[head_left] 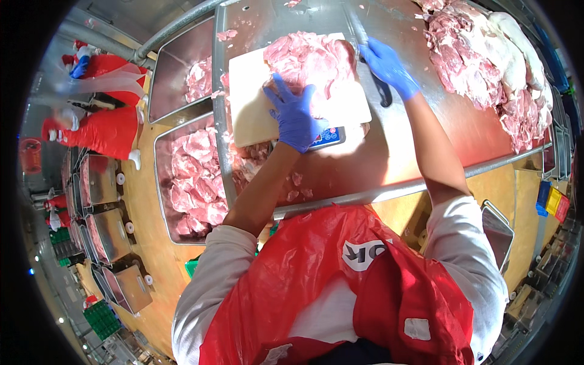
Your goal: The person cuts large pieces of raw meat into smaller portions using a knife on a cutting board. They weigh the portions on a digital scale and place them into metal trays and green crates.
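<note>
A large slab of raw pink meat lies on a white cutting board on the metal table. My left hand, in a blue glove, rests at the meat's near left side with fingers spread. Just right of the board, my gloved right hand is closed round a knife; its pale blade points away from me and is blurred. Beneath that hand is a dark curved shape; whether it is a handle or a shadow I cannot tell. A small blue panel with buttons shows at the board's near edge.
Raw meat with pale fat is heaped at the table's right. Left of the table stand a metal bin of meat pieces and another metal bin. Scraps lie near the table's raised edge. People in red aprons stand far left.
</note>
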Demonstrator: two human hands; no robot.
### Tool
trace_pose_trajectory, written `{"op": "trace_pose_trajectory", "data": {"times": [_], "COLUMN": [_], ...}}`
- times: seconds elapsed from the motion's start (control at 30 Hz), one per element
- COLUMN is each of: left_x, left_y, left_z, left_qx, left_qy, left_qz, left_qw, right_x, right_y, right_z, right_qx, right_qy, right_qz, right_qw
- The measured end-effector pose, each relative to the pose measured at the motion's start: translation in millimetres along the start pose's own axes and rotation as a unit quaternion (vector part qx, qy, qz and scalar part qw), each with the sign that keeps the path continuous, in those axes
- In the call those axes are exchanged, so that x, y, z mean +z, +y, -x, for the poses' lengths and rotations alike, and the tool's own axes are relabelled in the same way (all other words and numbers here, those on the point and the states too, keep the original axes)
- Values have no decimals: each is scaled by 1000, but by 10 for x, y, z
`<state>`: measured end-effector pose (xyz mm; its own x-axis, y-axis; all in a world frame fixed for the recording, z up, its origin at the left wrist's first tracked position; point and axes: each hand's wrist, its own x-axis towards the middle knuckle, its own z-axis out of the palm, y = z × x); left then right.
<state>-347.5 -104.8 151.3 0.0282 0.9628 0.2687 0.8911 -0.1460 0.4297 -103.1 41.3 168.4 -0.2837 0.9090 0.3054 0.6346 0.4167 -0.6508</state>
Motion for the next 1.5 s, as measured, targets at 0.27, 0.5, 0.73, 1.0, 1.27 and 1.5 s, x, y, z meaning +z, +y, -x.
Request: {"op": "trace_pose_trajectory", "data": {"times": [0.27,0.5,0.73,1.0,1.27,1.5], "left_x": [-104,-760,-752,-427,-136,-523], "left_y": [-670,-1717,-1500,-1475,-1578,-898], "left_z": [-319,-767,-723,-834,-1140,90], "left_qx": [218,320,-3,-36,144,23], "left_qy": [-3,-169,-100,-91,-27,42], "left_qz": [48,-12,124,180,177,157], "left_qw": [975,932,987,979,973,986], "right_x": [284,398,-32,164,586,74], "right_y": [-146,-860,-85,-156,-203,-317], "right_z": [-479,990,1265,508,284,958], "right_qx": [113,125,246,208,176,209], "right_qy": [-243,-210,-26,-80,-130,-91], "right_qz": [-52,-245,-333,-368,-299,-275], "right_qw": [962,938,910,903,929,934]}}
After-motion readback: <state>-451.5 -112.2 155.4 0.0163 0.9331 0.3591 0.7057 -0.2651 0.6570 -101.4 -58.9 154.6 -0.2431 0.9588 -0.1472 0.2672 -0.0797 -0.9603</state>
